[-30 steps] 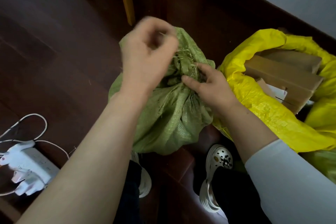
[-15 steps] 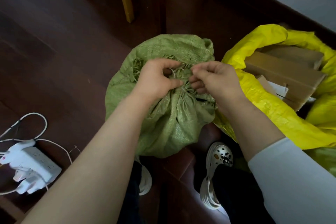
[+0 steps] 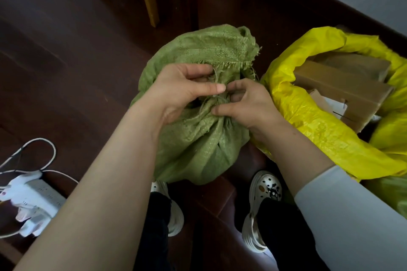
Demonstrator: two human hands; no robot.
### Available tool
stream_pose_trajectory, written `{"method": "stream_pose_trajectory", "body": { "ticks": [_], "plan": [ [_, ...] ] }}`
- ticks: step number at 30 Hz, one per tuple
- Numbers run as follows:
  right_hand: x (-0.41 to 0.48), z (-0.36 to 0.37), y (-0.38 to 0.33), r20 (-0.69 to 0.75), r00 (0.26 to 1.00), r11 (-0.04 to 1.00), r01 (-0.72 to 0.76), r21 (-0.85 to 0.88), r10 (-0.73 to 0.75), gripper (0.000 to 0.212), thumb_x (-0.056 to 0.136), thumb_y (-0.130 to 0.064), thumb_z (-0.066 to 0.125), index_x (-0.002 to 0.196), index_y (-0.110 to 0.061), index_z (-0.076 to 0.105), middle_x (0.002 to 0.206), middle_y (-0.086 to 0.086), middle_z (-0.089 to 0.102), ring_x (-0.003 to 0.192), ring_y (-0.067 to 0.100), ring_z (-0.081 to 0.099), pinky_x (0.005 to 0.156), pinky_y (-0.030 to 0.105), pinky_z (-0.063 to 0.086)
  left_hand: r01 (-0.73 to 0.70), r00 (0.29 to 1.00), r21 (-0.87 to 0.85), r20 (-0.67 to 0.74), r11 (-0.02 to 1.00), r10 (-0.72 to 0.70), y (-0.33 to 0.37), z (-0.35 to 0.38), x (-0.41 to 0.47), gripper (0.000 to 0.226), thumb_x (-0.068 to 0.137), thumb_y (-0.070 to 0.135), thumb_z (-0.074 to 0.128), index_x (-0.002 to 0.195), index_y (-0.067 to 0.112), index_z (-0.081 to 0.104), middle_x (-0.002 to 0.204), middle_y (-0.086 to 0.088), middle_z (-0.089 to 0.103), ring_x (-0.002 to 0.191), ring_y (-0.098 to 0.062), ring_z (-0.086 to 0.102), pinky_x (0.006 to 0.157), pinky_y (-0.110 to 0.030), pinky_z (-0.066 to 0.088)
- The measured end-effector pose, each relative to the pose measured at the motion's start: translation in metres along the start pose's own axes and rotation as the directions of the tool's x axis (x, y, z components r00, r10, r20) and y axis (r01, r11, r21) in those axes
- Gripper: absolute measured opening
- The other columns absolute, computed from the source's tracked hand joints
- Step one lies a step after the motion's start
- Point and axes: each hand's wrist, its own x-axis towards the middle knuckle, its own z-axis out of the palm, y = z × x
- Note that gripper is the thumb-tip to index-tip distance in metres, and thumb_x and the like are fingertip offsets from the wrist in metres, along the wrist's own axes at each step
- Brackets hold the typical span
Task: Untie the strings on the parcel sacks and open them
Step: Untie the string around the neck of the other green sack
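Left hand and right hand: fingers curled, pinching string at green sack neck between them.

The tied sack sits between a power strip, left, and an open sack holding boxes.

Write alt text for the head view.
A person's left hand and right hand pinch the thin twine knotted round the neck of a green woven sack. Beside it, an open yellow plastic sack holds brown cardboard boxes.
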Motion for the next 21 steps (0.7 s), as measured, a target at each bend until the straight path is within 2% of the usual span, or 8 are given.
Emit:
{"method": "stream_pose_trajectory", "body": {
  "ticks": [2, 6, 9, 12, 15, 16, 18, 21],
  "plan": [
    [-0.001, -0.004, -0.002, 0.058, 0.998, 0.998, -0.019, 0.059, 0.016, 0.052, 0.063, -0.005, 0.081, 0.106, -0.019, 0.055, 0.087, -0.001, 0.054, 0.078, 0.011, 0.057, 0.066, 0.023, 0.051, -0.091, 0.996, 0.192, 0.004, 0.977, 0.092, 0.001, -0.006, -0.001, 0.072, 0.056, 0.009, 0.082, 0.124, 0.016, 0.058, 0.121, 0.006, 0.058, 0.112, -0.006, 0.053, 0.098, -0.023, 0.044],
    [-0.004, -0.011, -0.005, 0.127, 0.992, 0.992, -0.038, 0.123, 0.022, 0.045, 0.068, 0.006, 0.072, 0.106, -0.014, 0.060, 0.079, 0.000, 0.059, 0.067, 0.008, 0.060, 0.056, 0.016, 0.053, -0.164, 0.982, 0.486, -0.003, 0.859, 0.189, -0.008, -0.018, 0.004, 0.060, 0.067, 0.021, 0.080, 0.123, 0.026, 0.059, 0.127, 0.010, 0.045, 0.120, -0.005, 0.040, 0.104, -0.020, 0.028],
    [-0.002, -0.014, -0.005, 0.137, 0.990, 0.989, -0.048, 0.143, 0.028, 0.043, 0.068, 0.009, 0.071, 0.101, -0.016, 0.062, 0.080, 0.003, 0.060, 0.070, 0.012, 0.060, 0.064, 0.021, 0.053, -0.114, 0.938, 0.533, -0.221, 0.839, 0.267, -0.017, -0.029, 0.013, 0.037, 0.079, 0.014, 0.072, 0.114, 0.025, 0.065, 0.127, 0.005, 0.057, 0.121, -0.011, 0.050, 0.106, -0.026, 0.036],
    [-0.001, -0.014, -0.004, 0.139, 0.990, 0.986, -0.041, 0.160, 0.019, 0.042, 0.067, 0.009, 0.071, 0.098, -0.018, 0.062, 0.081, 0.002, 0.060, 0.070, 0.011, 0.060, 0.064, 0.019, 0.053, -0.050, 0.746, 0.635, -0.489, 0.771, 0.451, -0.012, -0.029, 0.010, 0.036, 0.082, 0.005, 0.054, 0.109, 0.025, 0.067, 0.121, 0.001, 0.060, 0.114, -0.018, 0.054, 0.098, -0.030, 0.045],
    [0.000, -0.015, -0.004, 0.141, 0.990, 0.984, -0.036, 0.173, 0.011, 0.042, 0.067, 0.010, 0.071, 0.099, -0.017, 0.062, 0.075, 0.000, 0.059, 0.064, 0.007, 0.058, 0.054, 0.011, 0.051, -0.370, 0.533, 0.690, -0.391, 0.622, 0.751, 0.006, -0.012, -0.007, 0.026, 0.074, 0.007, 0.052, 0.091, 0.016, 0.070, 0.102, -0.002, 0.060, 0.098, -0.018, 0.057, 0.080, -0.025, 0.045],
    [0.000, -0.015, -0.004, 0.139, 0.990, 0.984, -0.033, 0.175, 0.009, 0.043, 0.066, 0.010, 0.071, 0.098, -0.017, 0.062, 0.074, 0.000, 0.059, 0.062, 0.006, 0.058, 0.052, 0.010, 0.050, -0.507, 0.519, 0.654, -0.289, 0.562, 0.804, 0.010, -0.005, -0.011, 0.023, 0.071, 0.005, 0.053, 0.085, 0.015, 0.069, 0.093, -0.001, 0.060, 0.090, -0.015, 0.057, 0.074, -0.022, 0.044],
    [0.001, -0.014, -0.003, 0.137, 0.991, 0.980, -0.024, 0.200, -0.004, 0.044, 0.064, 0.012, 0.071, 0.098, -0.015, 0.064, 0.075, 0.005, 0.060, 0.061, 0.007, 0.059, 0.056, 0.013, 0.051, -0.630, 0.677, 0.506, -0.014, 0.590, 0.736, 0.010, 0.006, -0.017, 0.024, 0.070, 0.002, 0.057, 0.082, 0.019, 0.068, 0.085, 0.007, 0.059, 0.081, -0.007, 0.056, 0.069, -0.015, 0.041],
    [0.003, -0.013, 0.000, 0.126, 0.992, 0.976, -0.022, 0.215, -0.006, 0.045, 0.063, 0.015, 0.069, 0.100, -0.010, 0.065, 0.074, 0.007, 0.060, 0.065, 0.012, 0.058, 0.059, 0.013, 0.050, -0.459, 0.883, 0.588, 0.218, 0.666, 0.416, -0.008, 0.010, -0.013, 0.033, 0.073, 0.004, 0.068, 0.099, 0.025, 0.065, 0.090, 0.013, 0.055, 0.083, -0.001, 0.052, 0.074, -0.019, 0.043]
  ]
}}
